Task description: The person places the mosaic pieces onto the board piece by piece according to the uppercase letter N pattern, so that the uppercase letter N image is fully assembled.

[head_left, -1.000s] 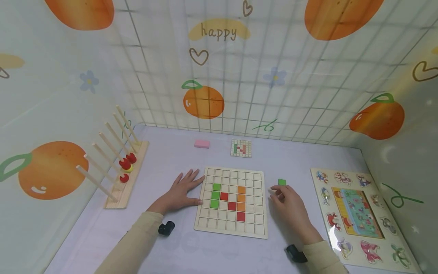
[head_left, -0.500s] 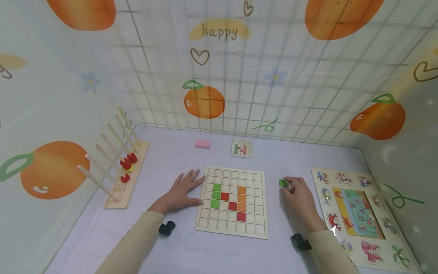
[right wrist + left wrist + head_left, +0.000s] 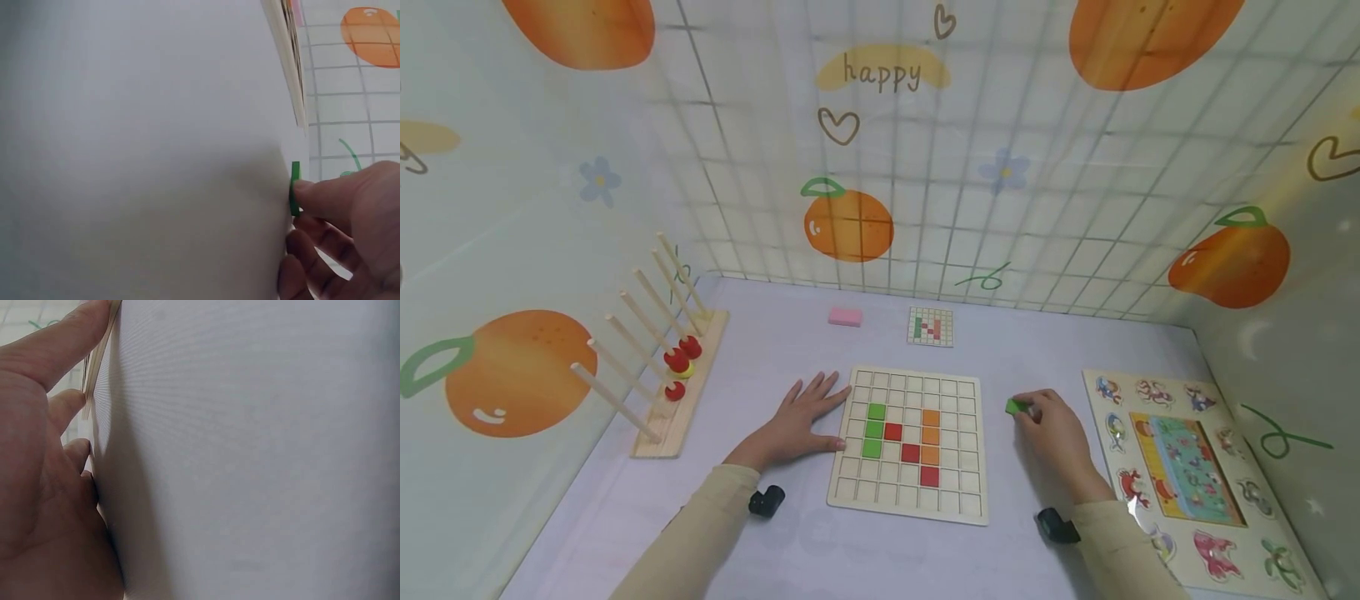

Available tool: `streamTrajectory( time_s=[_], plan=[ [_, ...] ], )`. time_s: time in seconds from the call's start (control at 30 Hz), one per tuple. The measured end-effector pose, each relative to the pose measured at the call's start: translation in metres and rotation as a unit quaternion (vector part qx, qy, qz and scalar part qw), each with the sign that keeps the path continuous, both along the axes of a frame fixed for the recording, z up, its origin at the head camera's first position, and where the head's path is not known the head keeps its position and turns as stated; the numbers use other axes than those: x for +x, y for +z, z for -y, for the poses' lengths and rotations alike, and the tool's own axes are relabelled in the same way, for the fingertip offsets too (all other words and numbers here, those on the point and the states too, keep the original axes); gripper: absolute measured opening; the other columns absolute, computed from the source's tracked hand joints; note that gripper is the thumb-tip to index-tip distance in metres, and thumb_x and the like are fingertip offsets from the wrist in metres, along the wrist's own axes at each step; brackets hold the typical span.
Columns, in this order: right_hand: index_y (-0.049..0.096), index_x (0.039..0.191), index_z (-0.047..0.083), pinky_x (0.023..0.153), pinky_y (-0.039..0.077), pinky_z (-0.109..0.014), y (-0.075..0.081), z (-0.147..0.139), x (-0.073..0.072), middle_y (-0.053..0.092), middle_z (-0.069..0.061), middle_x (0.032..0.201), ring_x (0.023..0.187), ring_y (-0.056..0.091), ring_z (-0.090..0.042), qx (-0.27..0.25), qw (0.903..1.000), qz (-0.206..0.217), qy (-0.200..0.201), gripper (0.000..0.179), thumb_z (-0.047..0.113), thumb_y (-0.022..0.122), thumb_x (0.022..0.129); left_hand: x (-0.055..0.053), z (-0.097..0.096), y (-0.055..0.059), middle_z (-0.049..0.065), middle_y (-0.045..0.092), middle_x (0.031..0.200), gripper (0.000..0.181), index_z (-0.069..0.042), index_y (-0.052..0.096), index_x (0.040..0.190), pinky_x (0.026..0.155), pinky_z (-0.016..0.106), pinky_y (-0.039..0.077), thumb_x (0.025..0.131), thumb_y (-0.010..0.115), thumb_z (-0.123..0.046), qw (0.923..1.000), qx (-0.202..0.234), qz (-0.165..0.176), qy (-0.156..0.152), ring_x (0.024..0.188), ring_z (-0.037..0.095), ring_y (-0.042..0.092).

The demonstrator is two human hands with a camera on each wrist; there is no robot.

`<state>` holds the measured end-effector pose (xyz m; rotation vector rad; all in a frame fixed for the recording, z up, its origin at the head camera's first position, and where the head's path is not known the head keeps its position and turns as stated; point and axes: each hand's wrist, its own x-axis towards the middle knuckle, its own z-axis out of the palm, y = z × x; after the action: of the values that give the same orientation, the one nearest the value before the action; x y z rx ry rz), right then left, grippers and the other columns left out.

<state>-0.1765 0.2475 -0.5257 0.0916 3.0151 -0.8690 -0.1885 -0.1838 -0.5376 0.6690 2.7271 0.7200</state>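
A square wooden grid board (image 3: pixel 865 492) lies mid-table, with green, red and orange square tiles in several of its cells. My left hand (image 3: pixel 793 423) rests spread on the table, its thumb and index finger touching the board's left edge. To the right of the board, my right hand (image 3: pixel 1054 433) pinches a green tile (image 3: pixel 1015 407) between thumb and fingers. In the right wrist view the thumb presses on the face of that green tile (image 3: pixel 295 187), which is tilted up close to the tabletop. The left wrist view shows the left thumb against the board's edge (image 3: pixel 100 356).
Behind the board lie a small pattern card (image 3: pixel 930 327) and a pink block (image 3: pixel 846 317). A wooden peg rack (image 3: pixel 688 408) with red and yellow beads stands at the left. A sea-animal puzzle board (image 3: pixel 1127 442) lies at the right.
My right hand reached right to the green tile lying on the table and took hold of it. The tile has since tilted and shifted slightly toward the board. My left hand stayed put.
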Motion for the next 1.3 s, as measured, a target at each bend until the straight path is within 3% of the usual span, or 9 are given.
streamTrajectory(
  time_s=[0.53,0.87,1.3],
  plan=[
    [0.073,0.115,0.008,0.068,0.048,-0.031,0.007,0.017,0.030,0.063,-0.008,0.113,0.086,0.055,-0.021,-0.018,0.9986,0.036,0.036,0.026,0.010,0.078,0.089,0.000,0.000,0.000,0.003,0.009,0.171,0.096,-0.025,0.031,0.161,0.125,0.052,-0.008,0.084,0.073,-0.063,1.0000,-0.001,0.002,0.000,0.157,0.026,-0.002],
    [0.066,0.111,0.011,0.064,0.047,-0.031,0.007,0.020,0.034,0.061,-0.003,0.092,0.079,0.054,-0.019,-0.034,0.9976,0.050,0.034,0.026,0.007,0.077,0.088,0.001,-0.001,0.002,0.004,0.009,0.171,0.096,-0.024,0.030,0.162,0.125,0.053,-0.007,0.084,0.073,-0.062,1.0000,-0.003,0.002,-0.003,0.157,0.027,-0.002],
    [0.063,0.115,0.016,0.064,0.044,-0.031,0.007,0.017,0.038,0.066,-0.005,0.093,0.078,0.054,-0.020,-0.052,0.9970,0.034,0.046,0.022,0.010,0.070,0.095,-0.001,0.000,-0.004,0.001,0.008,0.171,0.097,-0.028,0.028,0.162,0.125,0.050,-0.009,0.084,0.072,-0.065,1.0000,-0.004,0.006,0.001,0.157,0.024,-0.003]
  ],
)
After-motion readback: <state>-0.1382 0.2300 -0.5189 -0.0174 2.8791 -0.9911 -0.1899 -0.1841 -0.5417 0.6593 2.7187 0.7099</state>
